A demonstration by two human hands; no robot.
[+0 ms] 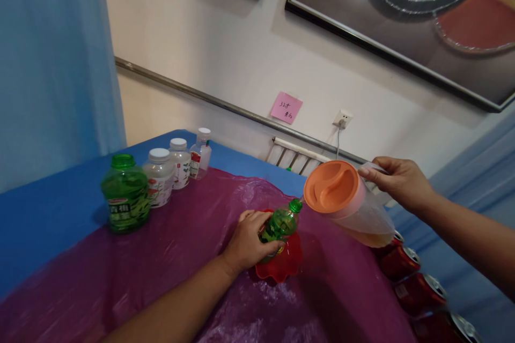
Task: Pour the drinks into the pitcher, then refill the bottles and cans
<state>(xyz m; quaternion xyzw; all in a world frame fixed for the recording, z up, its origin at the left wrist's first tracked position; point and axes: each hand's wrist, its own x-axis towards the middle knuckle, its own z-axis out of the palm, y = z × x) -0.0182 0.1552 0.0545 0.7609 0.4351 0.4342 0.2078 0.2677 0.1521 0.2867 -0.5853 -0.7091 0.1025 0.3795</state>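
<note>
My left hand (250,241) is wrapped round a small green bottle (285,223) that leans to the right over a red scalloped dish (279,271). My right hand (398,182) grips the handle of a translucent pitcher (368,217) with an orange lid (333,186). The pitcher is tipped to the left, its lid edge close to the bottle's green top. Some yellowish liquid lies along its lower side. A thin trickle seems to show between lid and bottle, though I cannot tell for sure.
Left on the table stand a large green bottle (124,195) and several clear, white-capped jars and bottles (160,179). Red cans (418,290) line the right edge. A purple plastic sheet (181,246) covers part of the blue tabletop (52,214). Behind is a wall with a metal rail (201,95).
</note>
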